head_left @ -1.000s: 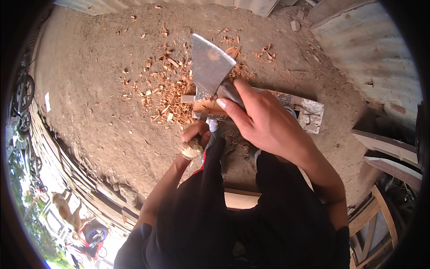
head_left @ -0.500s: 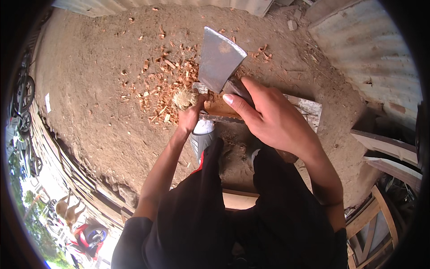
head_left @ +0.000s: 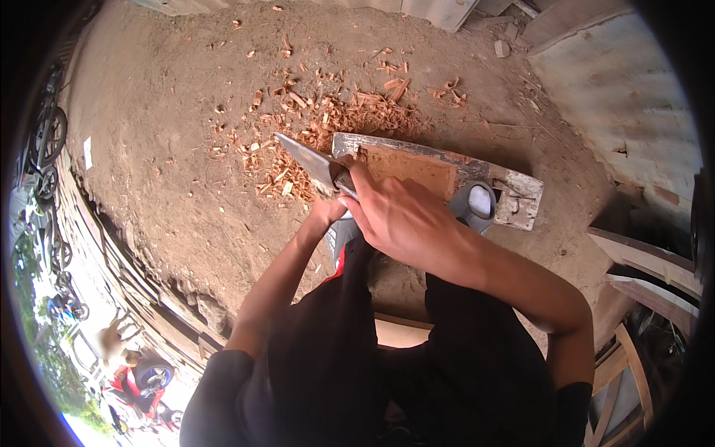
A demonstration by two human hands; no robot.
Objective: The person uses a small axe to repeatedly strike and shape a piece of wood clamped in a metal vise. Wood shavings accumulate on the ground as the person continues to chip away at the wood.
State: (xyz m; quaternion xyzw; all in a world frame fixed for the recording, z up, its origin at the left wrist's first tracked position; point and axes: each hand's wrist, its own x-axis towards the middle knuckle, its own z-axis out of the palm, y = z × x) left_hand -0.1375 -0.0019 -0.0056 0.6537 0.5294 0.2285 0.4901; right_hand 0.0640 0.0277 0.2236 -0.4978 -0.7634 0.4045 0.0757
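Observation:
My right hand (head_left: 402, 220) is closed round the dark handle of a hatchet (head_left: 304, 156), gripping it close under the head. The wide metal blade is tilted and points up and left, seen nearly edge-on. Under and behind it, my left hand (head_left: 328, 212) is closed on a pale, fibrous, rounded piece (head_left: 322, 192), mostly hidden by the blade and my right hand. Just beyond both hands lies a worn wooden board (head_left: 424, 164) with chipped paint and a bare brown hollow. A grey shoe (head_left: 473, 203) is at its right part.
Reddish wood chips and shavings (head_left: 357, 112) lie heaped on the dirt floor (head_left: 171, 149) beyond the board. Corrugated metal sheeting (head_left: 618, 97) stands at the right, with wooden planks (head_left: 640, 249) below it. A red motorbike (head_left: 138, 387) and an animal show at the lower left.
The hatchet has swung down and left, from blade upright to nearly edge-on over the fibrous piece. My right hand has moved left, close to my left hand. More of the board now shows.

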